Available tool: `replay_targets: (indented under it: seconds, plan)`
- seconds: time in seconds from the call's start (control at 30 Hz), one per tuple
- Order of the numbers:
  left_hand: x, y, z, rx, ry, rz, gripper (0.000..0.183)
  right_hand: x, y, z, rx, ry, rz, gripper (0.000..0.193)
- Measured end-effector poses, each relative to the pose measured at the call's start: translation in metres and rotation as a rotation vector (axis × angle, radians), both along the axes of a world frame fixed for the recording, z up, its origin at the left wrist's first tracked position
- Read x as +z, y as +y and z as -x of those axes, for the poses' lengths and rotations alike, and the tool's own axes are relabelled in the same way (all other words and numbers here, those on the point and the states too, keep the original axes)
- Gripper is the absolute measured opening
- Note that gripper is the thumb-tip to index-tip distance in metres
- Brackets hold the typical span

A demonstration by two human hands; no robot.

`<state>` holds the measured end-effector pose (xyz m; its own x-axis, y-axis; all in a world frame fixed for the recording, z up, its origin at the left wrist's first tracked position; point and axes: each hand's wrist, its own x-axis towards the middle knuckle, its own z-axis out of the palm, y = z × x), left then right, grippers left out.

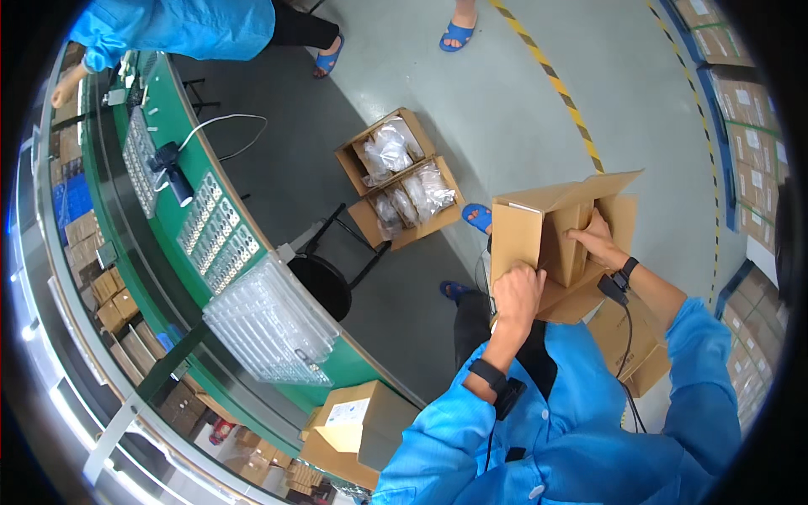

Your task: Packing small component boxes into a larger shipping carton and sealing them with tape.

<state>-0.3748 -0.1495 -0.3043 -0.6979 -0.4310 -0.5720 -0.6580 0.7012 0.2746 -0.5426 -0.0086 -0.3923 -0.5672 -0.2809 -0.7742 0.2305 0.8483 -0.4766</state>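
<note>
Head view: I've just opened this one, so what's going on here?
A person in a blue smock has both hands at an open cardboard box. The left hand grips its left side, while the right hand holds a brown cardboard piece inside; whether that is a smaller box or an insert, I can't tell. On the floor ahead, two open cartons hold plastic-wrapped items. To the left, a co-worker reaches toward the green bench.
</note>
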Motion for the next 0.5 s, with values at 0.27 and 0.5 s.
replay_targets:
  seconds: [0.27, 0.5]
  plan:
    - [-0.106, 0.014, -0.025, 0.270, 0.007, -0.183, 0.041, -0.096, 0.000, -0.001, 0.168, 0.178, -0.149, 0.081]
    - [-0.177, 0.026, -0.073, 0.576, 0.021, -0.441, 0.032, -0.241, 0.013, -0.007, 0.172, 0.264, -0.195, 0.088]
